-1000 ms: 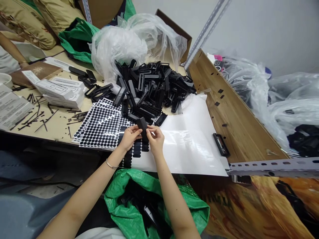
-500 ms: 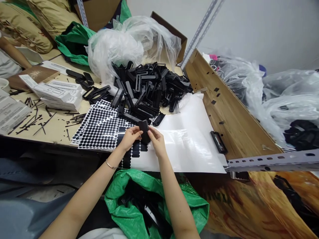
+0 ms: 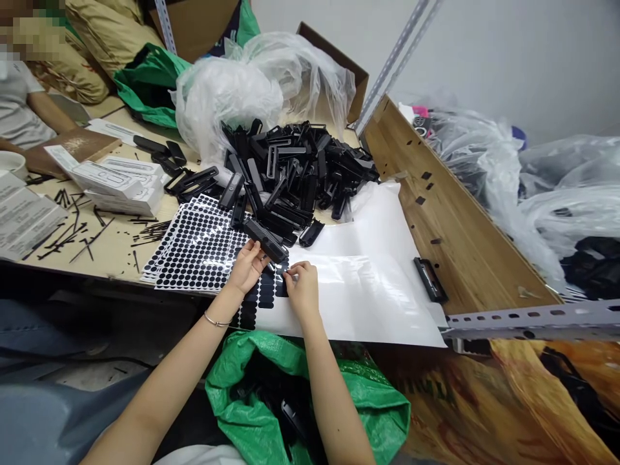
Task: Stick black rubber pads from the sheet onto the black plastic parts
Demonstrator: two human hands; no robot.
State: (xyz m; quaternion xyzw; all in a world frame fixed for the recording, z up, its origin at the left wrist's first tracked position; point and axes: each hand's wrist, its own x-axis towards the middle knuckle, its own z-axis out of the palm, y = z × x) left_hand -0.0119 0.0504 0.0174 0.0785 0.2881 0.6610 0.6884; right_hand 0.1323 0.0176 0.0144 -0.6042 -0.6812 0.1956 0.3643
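My left hand (image 3: 248, 268) is closed around a long black plastic casing (image 3: 265, 239), which is tilted with its ribbed face up. To its right, my right hand (image 3: 303, 287) has thumb and forefinger pinched at the edge of a black sticker (image 3: 281, 287), low over the white backing sheet (image 3: 349, 290). Whether the sticker is lifted off the sheet I cannot tell. More black stickers (image 3: 266, 292) sit in rows between the hands. Left of them lie sheets of round black dots (image 3: 194, 252). A large pile of black plastic casings (image 3: 300, 168) rises behind.
Small white boxes (image 3: 121, 184) and thin black sticks (image 3: 87, 239) lie on the left. An open green sack (image 3: 242, 387) with black parts is below my arms. A wooden board (image 3: 436, 213) edges the right side. Another person's arm (image 3: 51, 113) is at the far left.
My right hand has let go of the casing and moved down to the sticker sheet. My left hand now holds the casing alone, turned to a slant and shifted left.
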